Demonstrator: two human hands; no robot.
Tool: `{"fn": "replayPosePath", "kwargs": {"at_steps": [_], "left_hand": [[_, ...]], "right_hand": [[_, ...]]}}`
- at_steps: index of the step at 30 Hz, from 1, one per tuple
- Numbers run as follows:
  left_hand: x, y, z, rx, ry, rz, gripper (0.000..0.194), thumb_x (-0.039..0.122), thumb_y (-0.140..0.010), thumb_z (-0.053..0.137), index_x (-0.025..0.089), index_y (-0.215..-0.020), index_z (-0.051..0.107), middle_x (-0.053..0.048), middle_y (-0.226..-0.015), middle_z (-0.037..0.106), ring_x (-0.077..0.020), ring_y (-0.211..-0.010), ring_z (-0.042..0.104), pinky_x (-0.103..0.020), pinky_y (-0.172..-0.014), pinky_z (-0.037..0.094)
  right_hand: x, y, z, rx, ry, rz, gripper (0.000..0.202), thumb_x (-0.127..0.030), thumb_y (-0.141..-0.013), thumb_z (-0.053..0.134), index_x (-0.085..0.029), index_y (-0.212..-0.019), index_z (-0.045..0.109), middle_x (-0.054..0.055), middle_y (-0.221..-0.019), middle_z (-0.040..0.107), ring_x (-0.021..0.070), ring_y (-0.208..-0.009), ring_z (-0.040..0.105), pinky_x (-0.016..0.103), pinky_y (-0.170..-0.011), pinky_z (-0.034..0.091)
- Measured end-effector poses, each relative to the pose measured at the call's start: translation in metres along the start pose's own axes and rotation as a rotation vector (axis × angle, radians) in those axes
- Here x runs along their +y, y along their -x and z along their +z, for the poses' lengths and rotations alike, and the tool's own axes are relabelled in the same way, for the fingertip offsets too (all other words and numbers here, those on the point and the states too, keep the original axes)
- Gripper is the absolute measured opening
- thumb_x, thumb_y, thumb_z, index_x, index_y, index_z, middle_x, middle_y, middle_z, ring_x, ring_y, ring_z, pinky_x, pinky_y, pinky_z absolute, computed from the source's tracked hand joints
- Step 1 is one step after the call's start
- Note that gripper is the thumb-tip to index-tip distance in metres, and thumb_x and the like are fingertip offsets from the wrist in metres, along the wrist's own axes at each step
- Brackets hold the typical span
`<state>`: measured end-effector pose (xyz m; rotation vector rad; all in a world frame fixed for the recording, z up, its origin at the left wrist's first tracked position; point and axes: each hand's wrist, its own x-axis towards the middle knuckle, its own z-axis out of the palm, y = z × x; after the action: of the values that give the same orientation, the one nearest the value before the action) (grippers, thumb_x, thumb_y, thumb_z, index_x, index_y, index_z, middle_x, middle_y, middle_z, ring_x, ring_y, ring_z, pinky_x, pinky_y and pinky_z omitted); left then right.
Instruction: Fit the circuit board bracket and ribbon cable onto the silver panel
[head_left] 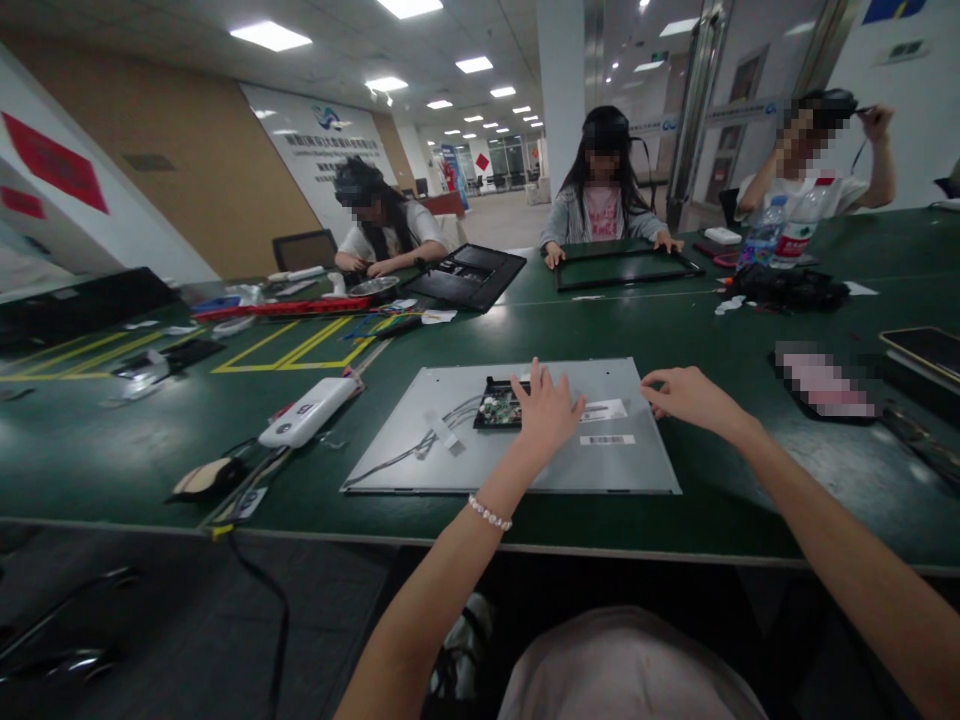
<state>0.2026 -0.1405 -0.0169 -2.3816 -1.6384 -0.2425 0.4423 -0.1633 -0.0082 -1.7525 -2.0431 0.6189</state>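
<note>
A grey metal-backed display panel [510,472] lies flat on the table in front of me. On its back are a small green circuit board [495,408], taped thin cables [405,457] and a barcode label [607,440]. My left hand [551,405], with a beaded bracelet at the wrist, spreads its fingers over the board's right part and partly hides it. Beside the panel's right edge, my right hand [694,397] has its fingers curled in a pinch. What lies between those fingertips is hidden.
Left of the panel are a white power bank [307,412], cables and a mouse [208,478]. A phone [825,382] lies at right. Bottles [799,232] stand farther back. Across the table, one person holds a black frame [630,285]; a black casing [472,275] lies near another.
</note>
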Motion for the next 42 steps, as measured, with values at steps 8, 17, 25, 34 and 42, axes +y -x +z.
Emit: {"fn": "replayPosePath", "kwargs": {"at_steps": [8, 17, 25, 34, 42], "left_hand": [[0.012, 0.005, 0.009, -0.071, 0.026, 0.251, 0.042, 0.038, -0.097, 0.035, 0.018, -0.130, 0.052, -0.017, -0.135, 0.052, -0.0310, -0.141, 0.024, -0.064, -0.110, 0.013], [0.010, 0.002, 0.009, -0.071, 0.071, 0.107, 0.041, 0.043, -0.096, 0.039, 0.017, -0.124, 0.054, -0.017, -0.115, 0.064, -0.0316, -0.116, 0.053, -0.061, -0.107, 0.020], [0.013, 0.001, 0.004, -0.080, 0.041, 0.024, 0.039, 0.042, -0.095, 0.041, 0.014, -0.116, 0.057, -0.017, -0.108, 0.066, -0.0310, -0.104, 0.060, -0.060, -0.106, 0.019], [0.010, -0.001, 0.004, -0.083, -0.003, -0.058, 0.040, 0.040, -0.093, 0.045, 0.012, -0.119, 0.058, -0.020, -0.104, 0.068, -0.0335, -0.100, 0.063, -0.060, -0.105, 0.019], [0.003, -0.004, 0.006, -0.103, -0.016, -0.124, 0.041, 0.035, -0.094, 0.045, 0.008, -0.121, 0.057, -0.022, -0.099, 0.068, -0.0368, -0.102, 0.063, -0.065, -0.105, 0.014]], "right_hand": [[-0.008, 0.002, 0.003, -0.036, -0.041, -0.122, 0.036, -0.043, -0.092, 0.052, -0.017, -0.111, 0.067, 0.005, -0.084, 0.076, 0.0211, -0.079, 0.072, 0.031, -0.078, 0.053], [-0.021, 0.009, 0.012, -0.072, -0.119, -0.257, 0.036, -0.042, -0.091, 0.053, -0.018, -0.114, 0.067, 0.005, -0.091, 0.076, 0.0197, -0.081, 0.072, 0.030, -0.074, 0.056], [-0.030, 0.007, 0.027, 0.048, 0.165, -0.328, 0.031, -0.036, -0.090, 0.053, -0.020, -0.112, 0.068, 0.006, -0.092, 0.074, 0.0202, -0.079, 0.070, 0.033, -0.076, 0.054], [-0.033, 0.007, 0.035, 0.016, 0.066, -0.444, 0.029, -0.035, -0.089, 0.054, -0.019, -0.109, 0.070, 0.007, -0.098, 0.074, 0.0203, -0.083, 0.069, 0.033, -0.079, 0.053], [-0.041, 0.009, 0.046, -0.024, 0.075, -0.568, 0.028, -0.032, -0.091, 0.054, -0.021, -0.112, 0.068, 0.009, -0.110, 0.067, 0.0225, -0.096, 0.064, 0.037, -0.086, 0.051]]}}
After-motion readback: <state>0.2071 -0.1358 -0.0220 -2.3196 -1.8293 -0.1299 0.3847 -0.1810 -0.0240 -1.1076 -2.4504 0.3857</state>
